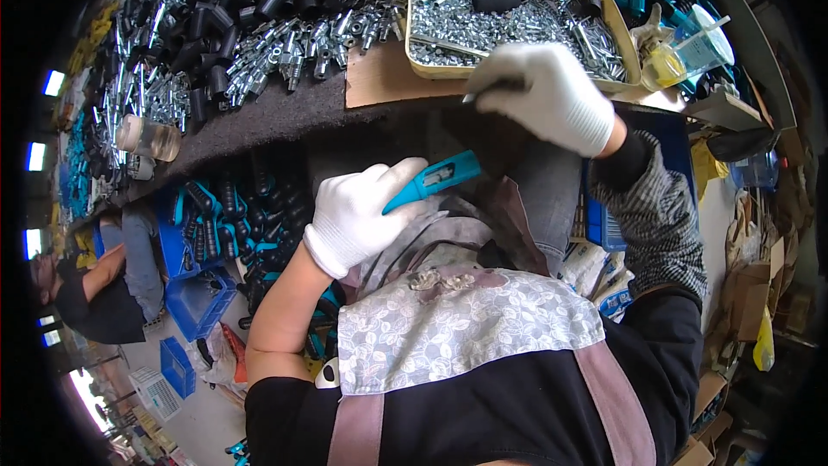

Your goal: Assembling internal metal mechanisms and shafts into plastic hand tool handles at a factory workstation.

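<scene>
My left hand (366, 211), in a white glove, is closed round a teal tool handle (444, 179) above my lap. The handle points up to the right, and a slot in its side shows metal inside. Also gloved in white, my right hand (543, 95) is over the near edge of a cream tray (634, 69). Its fingers are pinched together, with a small shiny metal piece (468, 98) just showing at the tips; its exact kind is too small to tell. Small silver metal parts (509, 26) and a few black sleeves fill the tray.
Heaped metal parts (293, 47) and black tubes cover the bench at left. A clear jar (148, 138) stands near its edge, a plastic cup (690, 56) at right. Below lie black-and-teal tools (224, 224) and blue bins (203, 302). Another person (103, 280) sits at far left.
</scene>
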A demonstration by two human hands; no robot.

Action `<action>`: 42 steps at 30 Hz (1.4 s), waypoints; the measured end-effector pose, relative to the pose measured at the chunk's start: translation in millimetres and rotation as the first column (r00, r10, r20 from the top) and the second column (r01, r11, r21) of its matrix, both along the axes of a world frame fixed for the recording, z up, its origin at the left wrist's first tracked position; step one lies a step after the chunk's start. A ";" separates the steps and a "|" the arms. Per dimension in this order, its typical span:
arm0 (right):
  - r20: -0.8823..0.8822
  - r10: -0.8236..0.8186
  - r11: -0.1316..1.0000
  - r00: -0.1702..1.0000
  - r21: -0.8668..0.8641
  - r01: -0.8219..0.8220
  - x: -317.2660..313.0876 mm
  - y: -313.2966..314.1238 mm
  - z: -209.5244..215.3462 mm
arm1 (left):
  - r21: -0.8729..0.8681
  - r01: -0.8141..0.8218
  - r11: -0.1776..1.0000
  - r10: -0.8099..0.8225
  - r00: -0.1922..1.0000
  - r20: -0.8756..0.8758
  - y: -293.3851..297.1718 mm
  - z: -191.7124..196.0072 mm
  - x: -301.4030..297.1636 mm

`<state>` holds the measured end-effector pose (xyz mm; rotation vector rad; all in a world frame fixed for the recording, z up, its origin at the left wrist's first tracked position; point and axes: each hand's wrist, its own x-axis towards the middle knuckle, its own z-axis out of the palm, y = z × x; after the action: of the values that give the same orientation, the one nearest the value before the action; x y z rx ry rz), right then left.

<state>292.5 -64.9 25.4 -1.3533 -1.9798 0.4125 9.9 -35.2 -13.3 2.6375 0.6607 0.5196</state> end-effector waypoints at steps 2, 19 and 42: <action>-0.028 0.070 0.997 0.997 -0.027 -0.071 -12.3 -9.9 -7.3 | 0.062 -0.011 0.998 0.012 1.000 -0.014 3.7 -10.7 -4.0; 0.523 0.061 0.993 0.850 0.055 -0.105 -86.2 -32.0 -36.9 | 0.055 -0.018 0.998 0.019 1.000 -0.024 0.7 -22.2 -2.0; 0.566 0.051 0.999 0.823 -0.045 -0.031 -93.8 -39.8 -27.2 | 0.085 0.021 0.996 -0.018 0.999 -0.032 -1.8 -23.0 0.2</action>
<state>198.7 -104.7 -1.8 -1.5881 -2.4937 0.0519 10.1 -37.0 -36.4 2.7340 0.6346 0.5133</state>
